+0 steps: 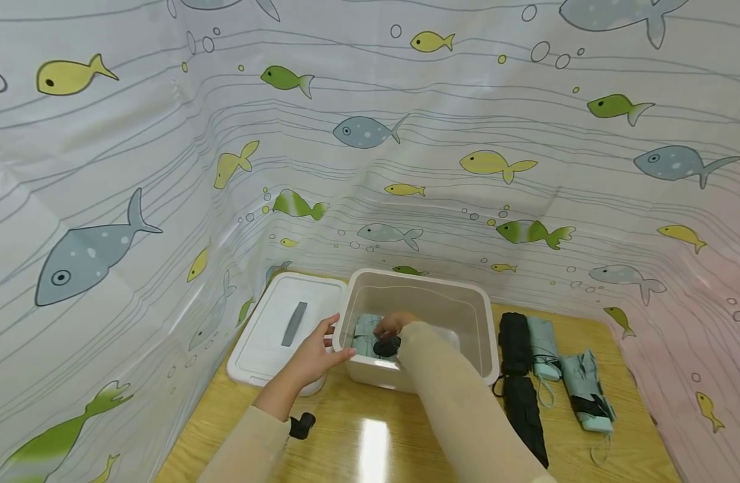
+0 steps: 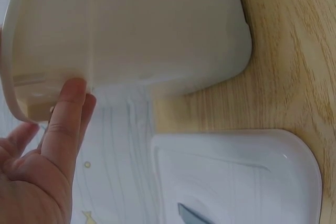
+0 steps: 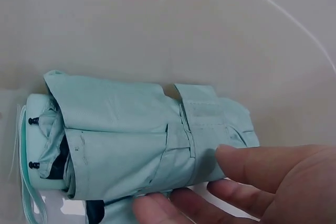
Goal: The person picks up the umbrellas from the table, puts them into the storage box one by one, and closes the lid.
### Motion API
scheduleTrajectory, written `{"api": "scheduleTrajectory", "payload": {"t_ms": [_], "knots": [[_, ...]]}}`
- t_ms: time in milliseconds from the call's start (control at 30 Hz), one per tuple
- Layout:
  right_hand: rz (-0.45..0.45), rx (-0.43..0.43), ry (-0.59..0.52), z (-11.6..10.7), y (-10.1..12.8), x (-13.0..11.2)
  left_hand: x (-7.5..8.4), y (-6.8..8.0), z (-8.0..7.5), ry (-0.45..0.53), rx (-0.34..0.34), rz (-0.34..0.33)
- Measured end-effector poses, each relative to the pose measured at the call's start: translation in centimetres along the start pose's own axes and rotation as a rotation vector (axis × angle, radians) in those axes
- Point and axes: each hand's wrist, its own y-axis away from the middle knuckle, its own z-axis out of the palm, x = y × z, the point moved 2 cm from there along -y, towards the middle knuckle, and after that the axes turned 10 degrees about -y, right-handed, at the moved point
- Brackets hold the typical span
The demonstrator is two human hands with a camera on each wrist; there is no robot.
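A right hand point(image 1: 398, 323) pinches a folded mint umbrella point(image 3: 121, 140) between thumb and fingers inside a pale storage box point(image 1: 418, 276), its long axis running front to back along the left wall. Only the right wrist view reveals its handle end point(image 3: 44, 142), pointing left; the head view alone shows black umbrellas point(image 1: 516, 342) on the counter point(image 1: 339, 446). The left hand point(image 1: 312, 352) spreads at the box's corner.

Lid point(image 1: 266, 335) lies left, umbrellas point(image 1: 516, 342) right of bin point(image 1: 376, 377) — another umbrella point(image 3: 121, 129) inside.
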Motion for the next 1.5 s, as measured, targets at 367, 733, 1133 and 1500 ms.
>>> {"api": "scheduleTrajectory", "payload": {"t_ms": [367,733,1133,1500], "knots": [[-0.048,0.116,0.135,1.4,13.2,-4.4,0.4,-0.5,-0.1,-0.015,-0.005,0.008],[-0.104,0.033,0.147,0.1,19.8,-8.1,-0.2,0.0,0.1,0.001,0.011,-0.01],[-0.347,0.087,0.269,-0.7,28.2,-8.0,-0.2,0.3,0.2,0.004,0.016,-0.006],[-0.626,0.287,0.206,-1.7,32.5,-2.3,-0.2,0.0,0.5,-0.007,-0.001,-0.009]]}}
